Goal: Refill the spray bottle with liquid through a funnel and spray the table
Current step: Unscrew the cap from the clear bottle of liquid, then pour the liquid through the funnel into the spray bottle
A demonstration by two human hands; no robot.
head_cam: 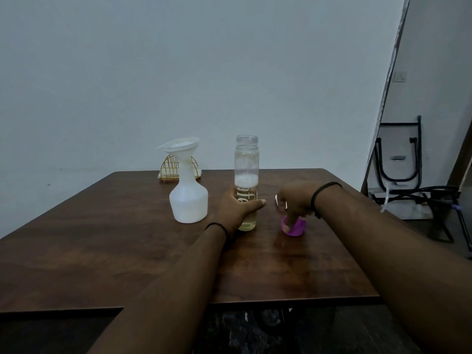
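Note:
A white spray bottle [188, 200] without its sprayer head stands on the dark wooden table [102, 238], with a white funnel [180, 146] seated in its neck. To its right stands a tall clear bottle [246, 162], uncapped, holding pale yellowish liquid with foam on top. My left hand [238, 209] is wrapped around the lower part of that clear bottle. My right hand [295, 200] reaches down with its fingers on a purple cap [293, 227] that rests on the table to the right of the clear bottle.
A gold wire holder [176, 167] stands at the table's far edge behind the spray bottle. Folded black metal frames [401, 162] lean against the wall on the floor to the right. The table's near edge runs across the lower part of the view.

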